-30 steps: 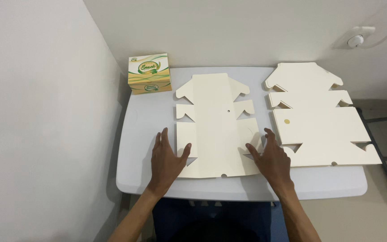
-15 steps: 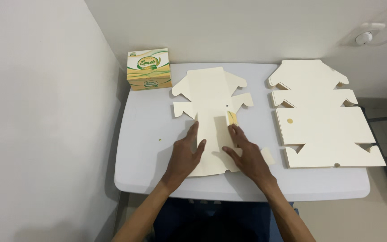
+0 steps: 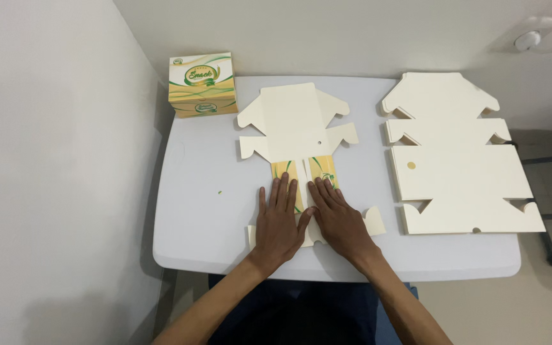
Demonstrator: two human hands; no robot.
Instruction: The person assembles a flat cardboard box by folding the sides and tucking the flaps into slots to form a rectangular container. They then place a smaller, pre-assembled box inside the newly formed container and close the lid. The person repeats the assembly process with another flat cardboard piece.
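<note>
A flat cream cardboard box blank (image 3: 292,124) lies in the middle of the white table (image 3: 206,211). Its two near side panels are folded inward and show their yellow and green printed faces (image 3: 324,169). My left hand (image 3: 279,220) lies flat, fingers spread, pressing the left folded panel. My right hand (image 3: 340,220) lies flat beside it, pressing the right folded panel. The thumbs nearly touch over the seam between the panels. Small tabs stick out from under both hands at the near edge.
A stack of unfolded cream box blanks (image 3: 458,160) lies on the right side of the table. A finished yellow and green printed box (image 3: 201,84) stands at the back left corner against the wall. A white wall runs along the left.
My hands have moved from the blank's outer near corners to its centre, folding both side panels inward. The printed faces now show and my palms press them flat.
</note>
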